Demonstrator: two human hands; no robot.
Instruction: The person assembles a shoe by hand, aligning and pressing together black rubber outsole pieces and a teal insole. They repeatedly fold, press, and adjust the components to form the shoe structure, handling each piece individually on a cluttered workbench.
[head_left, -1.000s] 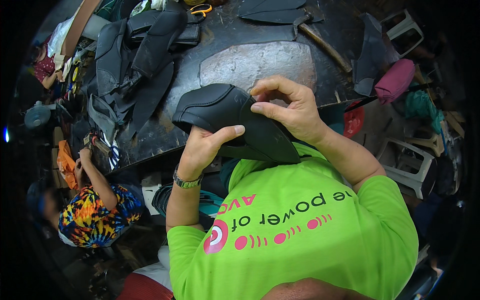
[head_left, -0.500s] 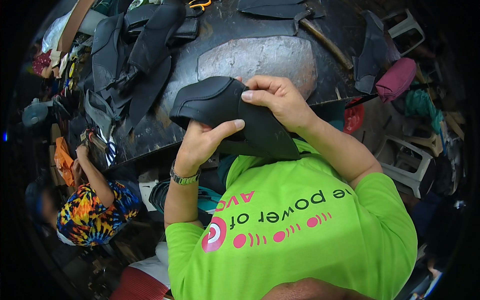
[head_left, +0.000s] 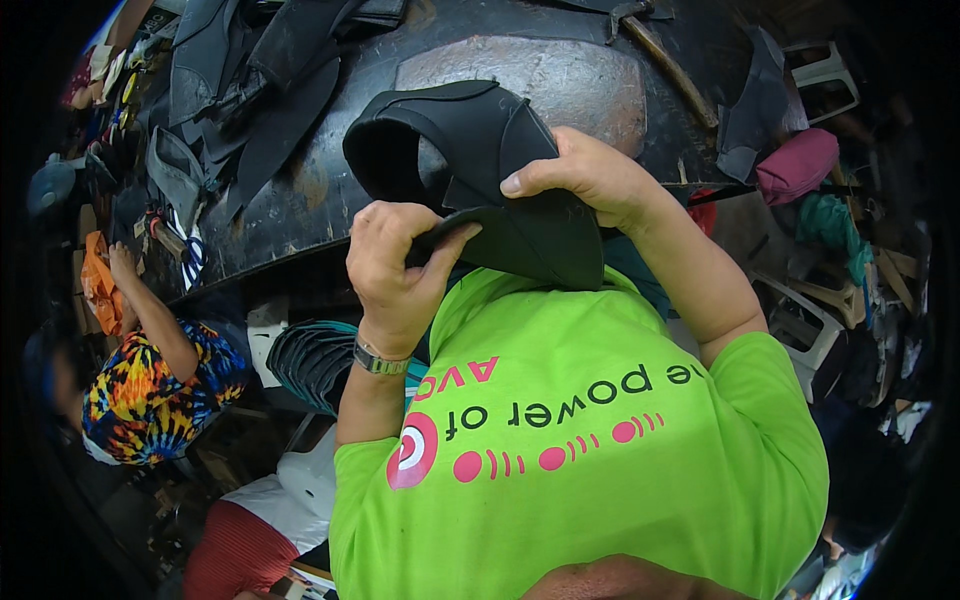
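Note:
Between both hands, above the near edge of the table, is a black shoe upper (head_left: 470, 125) with its wide opening turned to the left. My left hand (head_left: 395, 260), a watch on its wrist, pinches the upper's lower edge between thumb and fingers. At its right side my right hand (head_left: 590, 180) grips it, the thumb on top and the fingers hidden behind. Beyond it, a flat grey slab (head_left: 540, 80) lies on the table. More black shoe uppers (head_left: 285, 110) are heaped to the left.
A hammer (head_left: 665, 60) lies at the far right of the dark table (head_left: 310, 215). Beside it are a dark upper piece (head_left: 755, 110) and a maroon pouch (head_left: 797, 167). Another person in a multicoloured shirt (head_left: 160, 395) sits at the left. Plastic stools (head_left: 800, 320) stand at the right.
The upper has been turned so its opening now shows. My left hand has moved from inside the opening to its lower edge. My right hand has shifted slightly down and right.

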